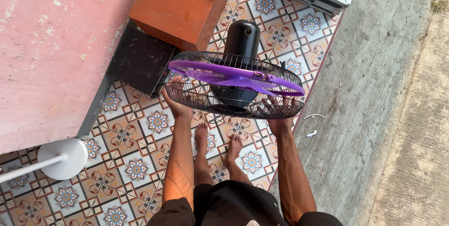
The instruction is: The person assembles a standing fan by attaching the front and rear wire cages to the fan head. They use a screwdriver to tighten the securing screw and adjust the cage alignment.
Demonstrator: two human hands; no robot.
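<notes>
— Black wire, that's what both hands are on?

— Yes. The left hand and the right hand each close their fingers round the rim of the fan's rear grille, one at either side, holding it up above the patterned tile mat.

— And the blade?

— The purple blade sits inside the grille, the black motor housing behind it. Bare feet stand below. An orange box is beyond; a white round base lies left.
</notes>
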